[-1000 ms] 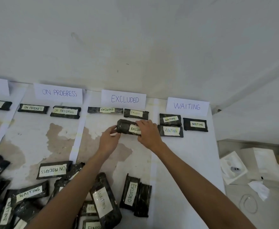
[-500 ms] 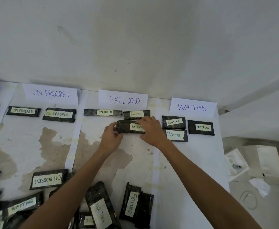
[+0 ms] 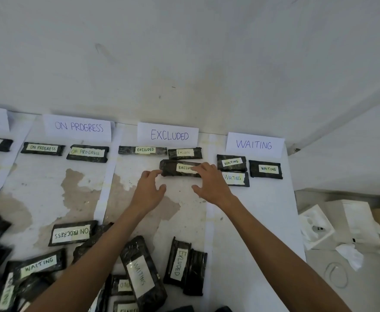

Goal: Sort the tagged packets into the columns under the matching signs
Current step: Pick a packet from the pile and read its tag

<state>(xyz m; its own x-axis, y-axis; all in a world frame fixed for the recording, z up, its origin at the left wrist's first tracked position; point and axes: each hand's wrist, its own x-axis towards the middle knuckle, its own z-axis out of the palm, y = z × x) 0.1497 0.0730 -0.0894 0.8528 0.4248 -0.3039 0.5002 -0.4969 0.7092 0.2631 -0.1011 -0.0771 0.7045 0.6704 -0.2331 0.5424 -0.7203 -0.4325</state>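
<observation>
A black packet tagged EXCLUDED (image 3: 170, 170) lies flat in the column under the EXCLUDED sign (image 3: 168, 134), just below two other EXCLUDED packets (image 3: 142, 150) (image 3: 185, 152). My left hand (image 3: 149, 191) touches its left end with the fingertips, thumb spread away below. My right hand (image 3: 210, 182) rests straight fingers on its right end and covers part of the tag, thumb apart. Neither hand wraps the packet. Unsorted tagged packets (image 3: 137, 280) lie heaped at the front left.
Signs ON PROGRESS (image 3: 78, 127) and WAITING (image 3: 254, 144) head the neighbouring columns, with two and three packets under them. An upside-down ON PROGRESS packet (image 3: 72, 233) and an EXCLUDED packet (image 3: 177, 263) lie near the front. White boxes (image 3: 342, 224) sit off the table's right edge.
The EXCLUDED packet went down onto the table under the second EXCLUDED packet. Both hands loosened their hold; thumbs have come off it and only fingertips stay on.
</observation>
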